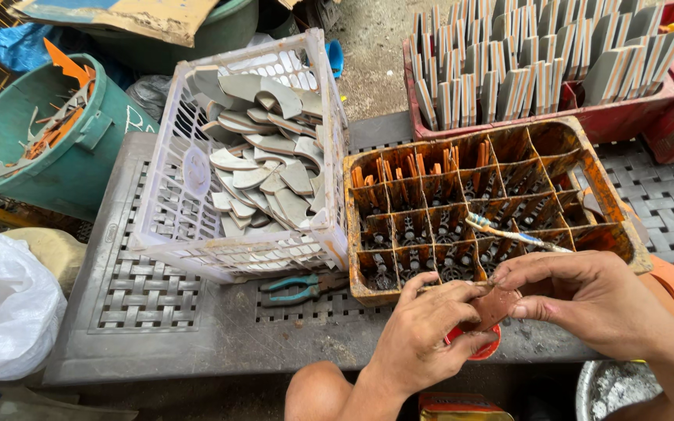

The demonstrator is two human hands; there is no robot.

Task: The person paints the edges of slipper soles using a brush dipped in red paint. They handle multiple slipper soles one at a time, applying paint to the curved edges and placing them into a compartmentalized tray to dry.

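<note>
a grey plastic lattice table carries everything here, and on it the biggest thing is a white slatted crate heaped with pale curved flat cut-outs, beside a rust-stained orange divider crate whose cells hold a few thin orange strips at the back left. behind that stands a red crate packed with upright grey and orange-edged flat pieces, and off to the left a green bucket of offcuts. teal-handled pliers lie on the table just in front of the white crate. at the near edge the left hand and right hand meet over a small red lid, both closed in pinches on a small reddish-brown flat piece held between them; the right hand also seems to steady a thin brush-like stick that lies across the divider crate, though the grip is partly hidden. the piece looks light, thin and stiff, likely brittle at its edges and perhaps slick with wet coating, so holding it by the rim with fingertips, clear of the faces, seems wisest.
</note>
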